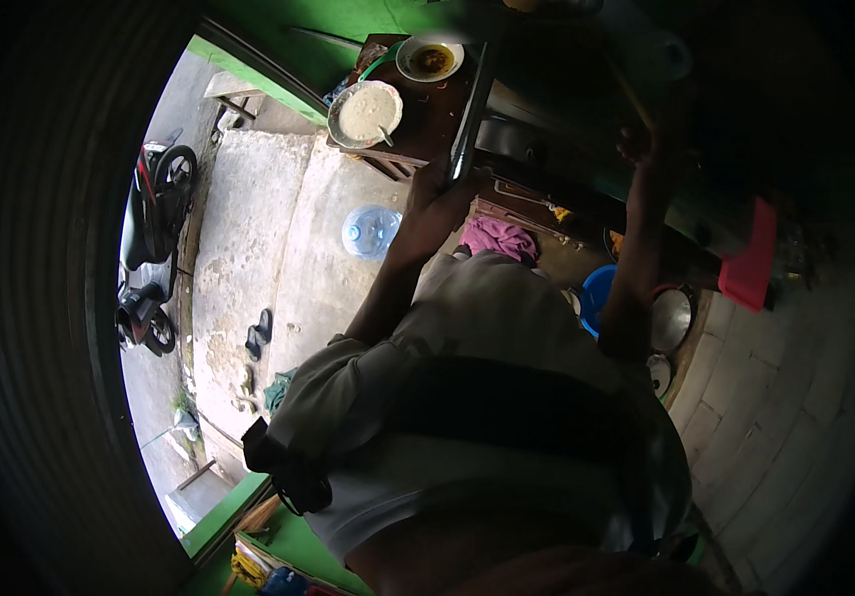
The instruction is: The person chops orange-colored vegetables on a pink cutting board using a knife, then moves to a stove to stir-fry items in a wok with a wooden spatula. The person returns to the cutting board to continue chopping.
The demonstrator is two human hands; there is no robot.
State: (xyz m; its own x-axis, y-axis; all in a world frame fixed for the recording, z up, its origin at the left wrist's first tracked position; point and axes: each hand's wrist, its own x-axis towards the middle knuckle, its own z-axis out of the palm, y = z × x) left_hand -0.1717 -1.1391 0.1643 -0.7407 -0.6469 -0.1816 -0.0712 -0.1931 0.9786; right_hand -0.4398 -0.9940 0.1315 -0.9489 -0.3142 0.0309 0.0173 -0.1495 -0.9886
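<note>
My left hand (438, 195) is closed around the near end of a long shiny metal piece (466, 134), perhaps a utensil or handle. Its far end runs up into shadow. On the dark wooden table (427, 112) beside it stand a patterned bowl of pale batter (362, 113) with a spoon in it and a bowl of oily brown liquid (431, 59). Deep in shadow, my right hand (645, 145) has its fingers around a thin, yellowish stick-like handle (634, 100). What the far end of that handle touches is too dark to make out. A metal pot (509, 140) sits between the hands.
A pink plastic container (748, 257) juts out at the right. Below are a pink cloth (499, 237), a blue basin (597, 298) and a metal pan (672, 320). A clear water jug (371, 232) and sandals (258, 335) lie on the concrete. A motorcycle (155, 238) is outside.
</note>
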